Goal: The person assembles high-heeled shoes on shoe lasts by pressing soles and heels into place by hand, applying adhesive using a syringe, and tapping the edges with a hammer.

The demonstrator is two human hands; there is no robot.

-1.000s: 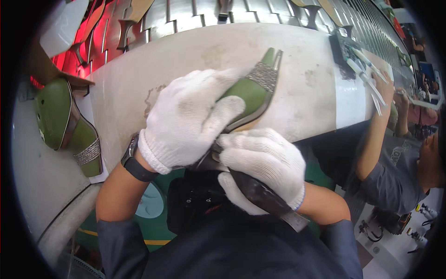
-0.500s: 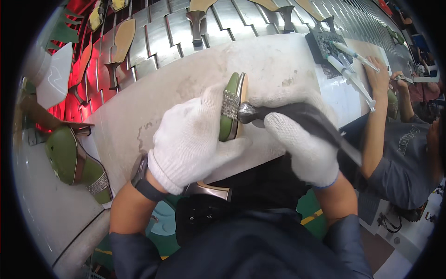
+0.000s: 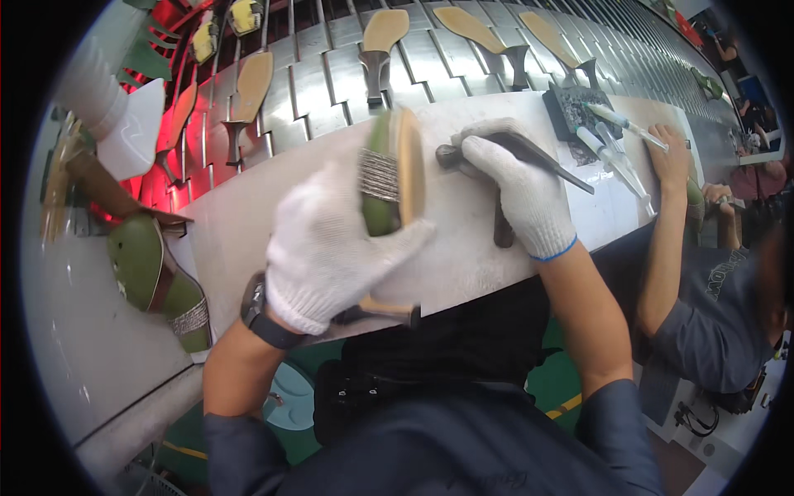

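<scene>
My left hand [image 3: 318, 240], in a white knitted glove, grips a green sandal [image 3: 379, 182] with a glittery strap. The sandal stands on edge, its tan sole [image 3: 411, 165] turned toward the right; motion blurs it. Below the left wrist, the heel part [image 3: 385, 312] of the sandal sticks out. My right hand [image 3: 529, 198], gloved too, is closed round a dark metal hammer [image 3: 554, 165]. Its rounded face points at the sole, with a gap between them. The hammer's handle [image 3: 503, 230] hangs below the fingers.
Another green sandal [image 3: 136, 260] lies at the left. Beyond the worktable [image 3: 467, 264] runs a slatted metal conveyor [image 3: 322, 83] bearing several tan soles with heels. Syringes [image 3: 612, 161] lie by a dark block [image 3: 566, 107] at the right, near a co-worker's arm [image 3: 672, 182].
The hammer has come off the sandal's sole and drawn away up and to the right. The sandal has shifted left and turned, showing more of its sole.
</scene>
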